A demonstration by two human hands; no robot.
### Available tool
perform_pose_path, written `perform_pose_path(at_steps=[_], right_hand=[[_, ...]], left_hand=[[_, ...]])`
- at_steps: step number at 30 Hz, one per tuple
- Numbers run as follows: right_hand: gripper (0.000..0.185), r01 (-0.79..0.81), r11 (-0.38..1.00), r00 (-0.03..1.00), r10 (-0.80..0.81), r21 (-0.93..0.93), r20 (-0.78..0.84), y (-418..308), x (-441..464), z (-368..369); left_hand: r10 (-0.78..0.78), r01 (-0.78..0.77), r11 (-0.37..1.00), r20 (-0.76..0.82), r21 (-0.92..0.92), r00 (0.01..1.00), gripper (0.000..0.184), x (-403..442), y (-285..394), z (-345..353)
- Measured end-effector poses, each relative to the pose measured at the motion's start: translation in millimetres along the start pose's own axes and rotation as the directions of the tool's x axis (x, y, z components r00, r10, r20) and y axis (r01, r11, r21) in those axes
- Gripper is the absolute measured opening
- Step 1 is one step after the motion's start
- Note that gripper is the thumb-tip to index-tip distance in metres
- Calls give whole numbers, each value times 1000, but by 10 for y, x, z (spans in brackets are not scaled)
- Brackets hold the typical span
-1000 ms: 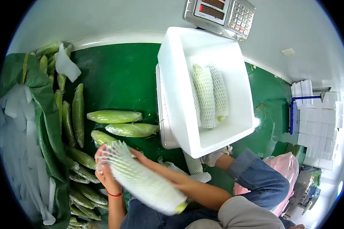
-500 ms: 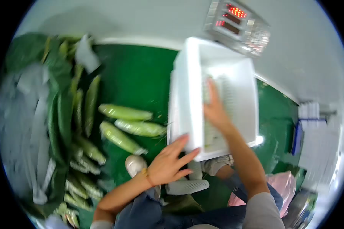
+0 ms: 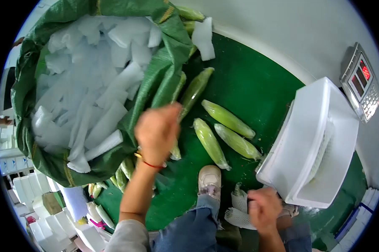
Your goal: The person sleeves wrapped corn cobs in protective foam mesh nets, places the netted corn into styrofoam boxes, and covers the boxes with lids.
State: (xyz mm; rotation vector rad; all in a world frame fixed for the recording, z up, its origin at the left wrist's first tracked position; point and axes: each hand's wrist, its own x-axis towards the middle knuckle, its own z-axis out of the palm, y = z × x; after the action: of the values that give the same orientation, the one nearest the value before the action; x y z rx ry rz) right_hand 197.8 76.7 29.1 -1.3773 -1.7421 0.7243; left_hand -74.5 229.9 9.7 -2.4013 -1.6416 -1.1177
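Observation:
My left hand [image 3: 158, 132], blurred by motion, is over the edge of a green woven sack [image 3: 172, 63] and the film-wrapped long green vegetables beside it; its fingertips are hidden. Close to it, several wrapped long green vegetables [image 3: 209, 143] lie on the green floor. My right hand [image 3: 264, 208] has its fingers curled beside a white foam net sleeve [image 3: 240, 218] near my feet; I cannot make out anything inside it. To its upper right, a white foam box [image 3: 307, 155] stands tilted in view, with a net-sleeved item [image 3: 322, 155] in it.
White foam pieces [image 3: 101, 80] fill the sack at the left. A digital scale [image 3: 361, 82] with lit red digits stands beyond the box, by the pale wall [image 3: 290, 33]. White boxes [image 3: 50, 231] are stacked at the lower left. My shoe [image 3: 209, 178] is on the floor between my hands.
My view has swung left. My right hand has come out of the white box to beside the foam sleeve. My left hand has left the box's edge and moved over towards the sack.

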Motion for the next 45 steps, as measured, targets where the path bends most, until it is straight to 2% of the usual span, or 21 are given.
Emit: perform_pose_path(at_steps=[5, 7, 10, 13, 15, 17, 18, 19, 21, 24, 26, 28, 29, 31, 32, 34, 35, 37, 41, 42, 45], right_hand=[[24, -35, 973, 979, -12, 229, 204, -100, 32, 555], [22, 15, 981, 976, -56, 194, 210, -39, 66, 557], [19, -185, 978, 973, 167, 100, 160, 118, 108, 338], [30, -509, 660, 782, 623, 552, -24, 457, 8, 208], [36, -440, 125, 795, 515, 889, 320, 443, 366, 186], [42, -489, -171, 716, 482, 856, 505, 371, 539, 327], [45, -579, -154, 602, 581, 800, 548, 333, 562, 504], [49, -660, -151, 476, 674, 736, 565, 346, 550, 636], [46, -767, 60, 534, 612, 639, 583, 505, 230, 825], [26, -804, -157, 375, 614, 573, 694, 711, -294, 994], [18, -806, -173, 354, 627, 567, 694, 935, -711, 1157], [22, -713, -283, 231, 769, 642, 596, 991, -734, 1224], [28, -624, -469, 240, 646, 625, 724, 1212, -916, 1217], [32, -500, -541, 371, 572, 677, 731, 978, -638, 1142], [33, -581, -436, 403, 580, 688, 708, 948, -578, 1120], [41, -843, -27, 419, 595, 537, 686, 1203, -543, 1149], [51, -612, 110, 776, 272, 783, 569, 1364, -601, 1158], [62, -617, 783, 740, 544, 79, 397, 1478, -420, 1332], [69, -706, 693, 673, 592, 145, 442, 1372, -245, 1618], [65, -778, 303, 606, 594, 550, 529, 1206, -144, 1551], [47, -599, 628, 800, 447, 497, 400, 595, 110, 1281]], left_hand=[[76, -109, 799, 80, 592, 994, 33, 755, -1292, -46], [-444, -22, 641, 394, 767, 805, 39, 709, -1783, 148], [66, -30, 882, -62, 471, 996, 39, 601, -1150, -46], [-270, 114, 946, -546, -302, 793, 41, 395, -106, -207], [-503, 246, 603, -123, -758, 855, 38, 56, 339, -287], [-341, 534, 617, 416, -578, 843, 20, -221, 584, -28], [-371, 758, 244, 664, -605, 649, 18, -331, 789, 224], [-305, 804, 239, 744, -544, 594, 17, -657, 859, 498], [-214, 476, 743, 507, -471, 835, 15, -1045, 822, 706], [-181, 492, 743, 571, -453, 800, 15, -1508, 669, 676], [-398, 856, 35, 779, -515, 485, 15, -1716, 656, 704], [-158, 812, -551, 979, -193, 125, 13, -1787, 649, 622], [84, 882, -469, 996, 43, -4, 22, -1831, 621, 543], [281, 960, -281, 956, -4, 86, 27, -1838, 630, 534], [382, 981, -187, 917, -41, 111, 30, -1842, 629, 522], [-42, 926, -342, 987, -160, 155, 32, -1756, 432, 565], [-268, 920, -255, 936, -297, 227, 37, -1908, 288, 735], [-588, 925, 268, 716, -267, 377, 55, -1809, 153, 897], [-467, 804, 527, 695, -277, 546, 68, -1682, 100, 958], [-367, 694, 625, 650, -357, 665, 68, -1679, 86, 911], [-336, 891, 140, 825, -433, 454, 51, -1538, 237, 466]])
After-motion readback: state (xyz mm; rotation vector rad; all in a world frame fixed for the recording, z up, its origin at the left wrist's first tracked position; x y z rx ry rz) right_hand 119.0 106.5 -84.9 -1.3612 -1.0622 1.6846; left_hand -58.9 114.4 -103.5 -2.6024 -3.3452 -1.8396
